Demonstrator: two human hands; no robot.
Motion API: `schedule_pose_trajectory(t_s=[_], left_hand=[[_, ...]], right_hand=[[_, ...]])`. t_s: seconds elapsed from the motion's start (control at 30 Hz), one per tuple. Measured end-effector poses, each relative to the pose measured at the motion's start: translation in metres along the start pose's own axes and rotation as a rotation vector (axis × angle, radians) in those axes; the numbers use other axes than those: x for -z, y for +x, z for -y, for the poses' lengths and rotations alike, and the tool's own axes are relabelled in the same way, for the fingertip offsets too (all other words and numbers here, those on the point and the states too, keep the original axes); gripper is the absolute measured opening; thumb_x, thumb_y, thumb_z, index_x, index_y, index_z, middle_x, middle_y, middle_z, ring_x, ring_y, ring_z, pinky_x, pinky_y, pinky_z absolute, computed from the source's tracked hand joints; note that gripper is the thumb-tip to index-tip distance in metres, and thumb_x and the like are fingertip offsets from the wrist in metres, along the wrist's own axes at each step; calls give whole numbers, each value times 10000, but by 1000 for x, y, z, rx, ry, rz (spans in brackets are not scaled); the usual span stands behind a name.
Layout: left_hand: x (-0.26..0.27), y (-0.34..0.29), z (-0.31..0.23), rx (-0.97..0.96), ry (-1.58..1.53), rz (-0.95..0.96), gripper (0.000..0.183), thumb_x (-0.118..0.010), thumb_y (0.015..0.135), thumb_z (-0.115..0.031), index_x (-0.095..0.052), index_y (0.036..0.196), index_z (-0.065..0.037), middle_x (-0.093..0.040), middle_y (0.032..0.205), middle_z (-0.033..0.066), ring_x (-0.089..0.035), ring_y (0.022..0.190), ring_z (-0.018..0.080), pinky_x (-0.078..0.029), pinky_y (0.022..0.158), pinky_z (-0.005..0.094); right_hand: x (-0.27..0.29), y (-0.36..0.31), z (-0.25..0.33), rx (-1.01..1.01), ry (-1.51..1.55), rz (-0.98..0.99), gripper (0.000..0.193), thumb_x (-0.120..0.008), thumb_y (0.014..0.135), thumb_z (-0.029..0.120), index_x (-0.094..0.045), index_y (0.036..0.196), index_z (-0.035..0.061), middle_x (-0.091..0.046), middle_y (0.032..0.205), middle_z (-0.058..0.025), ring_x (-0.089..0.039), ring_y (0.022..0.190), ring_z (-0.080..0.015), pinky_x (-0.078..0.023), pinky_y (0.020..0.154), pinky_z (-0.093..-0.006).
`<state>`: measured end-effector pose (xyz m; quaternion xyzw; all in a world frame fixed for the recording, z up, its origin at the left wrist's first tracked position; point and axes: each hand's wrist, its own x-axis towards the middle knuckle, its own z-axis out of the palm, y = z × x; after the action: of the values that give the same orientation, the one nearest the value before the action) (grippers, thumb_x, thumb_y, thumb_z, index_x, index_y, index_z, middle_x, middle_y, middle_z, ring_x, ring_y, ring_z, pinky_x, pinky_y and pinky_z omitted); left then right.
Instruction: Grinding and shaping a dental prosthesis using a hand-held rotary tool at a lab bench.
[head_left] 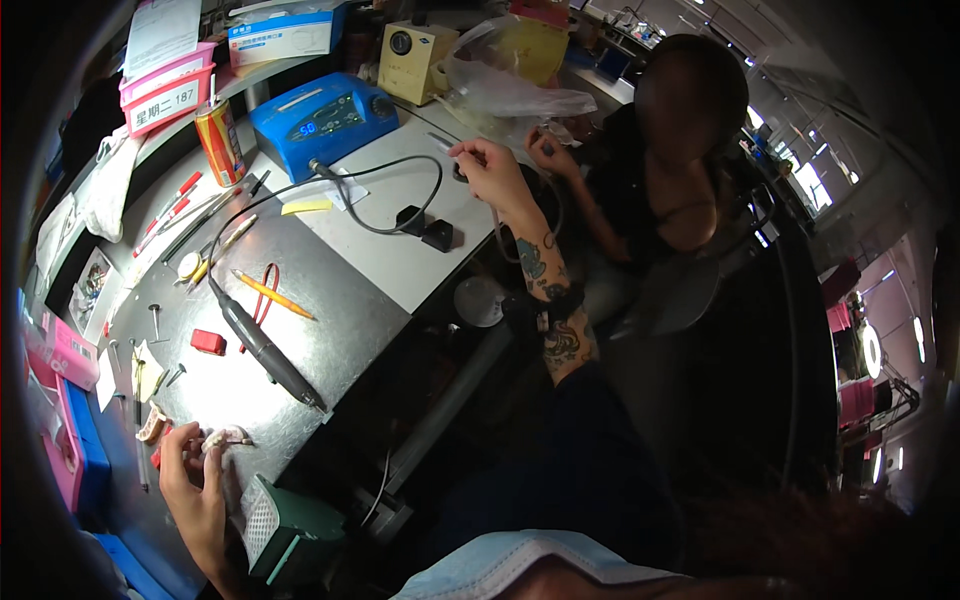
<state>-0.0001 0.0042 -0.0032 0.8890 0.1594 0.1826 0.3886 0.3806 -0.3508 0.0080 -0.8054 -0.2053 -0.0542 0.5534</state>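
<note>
Pink labelled plastic bins (165, 90), upper left shelf; white-and-blue carton (285, 35) beside.
Left hand (195, 480), lower left on grey metal tabletop (340, 330): fingers clamped on small pale dental cast (222, 437), detail unclear.
Black pen-shaped rotary handpiece (262, 345) lying alongside, long axis diagonal, tip toward lower right.
Right hand (490, 165), tattooed forearm, outstretched centre: fingers pinched together, held item too small to identify.

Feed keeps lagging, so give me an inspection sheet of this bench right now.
Surface: grey metal bench, white top behind it.
Job's things: pale dental piece; rotary handpiece lying loose.
Clutter: pencil, red block, drink can.
Hands: left hand grips the dental piece; right hand reaches over the white top, grip unclear.
Cables: black cord at the blue control box.
Surroundings: seated person opposite.
</note>
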Motion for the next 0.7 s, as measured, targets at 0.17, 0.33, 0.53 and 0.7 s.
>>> schedule_pose_trajectory(t_s=[0.17,0.33,0.53,0.7], left_hand=[[-5,0,0,117,-83,-8,349,-632,813,32,-535,1148,11,-581,1013,114,-565,878,175,-448,764,281],[20,-5,-8,-361,136,-268,460,-600,843,3,-461,1282,10,-575,1169,186,-570,1007,253,-464,841,362],[2,0,-58,-838,495,-134,547,-634,828,-109,-413,1317,-2,-481,1324,202,-440,1252,372,-335,1050,458],[18,1,37,-525,415,-203,367,-569,899,-109,-499,1253,-38,-577,1115,148,-559,1015,278,-458,864,378]], right_hand=[[1,-49,36,377,-315,-298,141,-588,811,41,-633,944,28,-616,722,-76,-606,624,-145,-484,602,-284],[-64,-119,127,315,42,221,310,-635,822,68,-571,1125,70,-649,876,-83,-586,623,-129,-469,560,-258],[-130,-176,167,697,102,496,439,-700,764,126,-523,1144,-3,-633,830,-169,-642,748,-344,-497,645,-389],[-166,-182,188,694,230,436,388,-698,747,120,-528,1080,15,-611,854,-152,-619,856,-333,-476,712,-409]])
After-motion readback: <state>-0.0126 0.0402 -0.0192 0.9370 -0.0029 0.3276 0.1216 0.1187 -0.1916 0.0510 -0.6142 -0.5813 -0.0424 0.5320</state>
